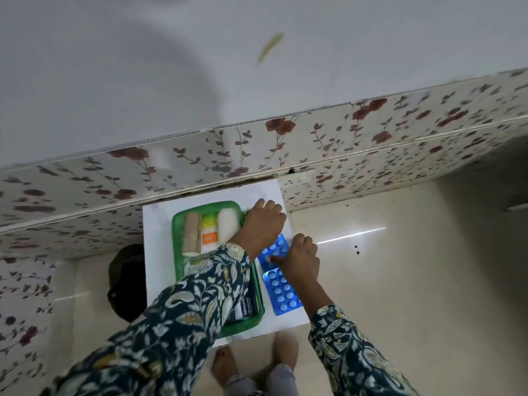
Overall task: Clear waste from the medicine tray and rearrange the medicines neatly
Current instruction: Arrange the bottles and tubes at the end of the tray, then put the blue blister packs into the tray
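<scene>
A green medicine tray (177, 224) rests on a small white table (155, 252). Inside it lie a beige bandage roll (191, 234), a pack of cotton swabs (209, 232), a white roll (227, 225) and a dark box marked "Medicated" (244, 305). My left hand (261, 227) reaches across the tray's far right corner, fingers curled down; what it holds is hidden. Two blue blister strips sit to the right of the tray. My right hand (300, 260) pinches the farther strip (274, 248). The nearer strip (283, 291) lies flat on the table.
A dark bag (125, 281) sits on the tiled floor left of the table. A floral-patterned wall panel (257, 144) runs right behind the table. My bare feet (225, 364) stand at the table's near edge. Glossy floor tiles spread to the right.
</scene>
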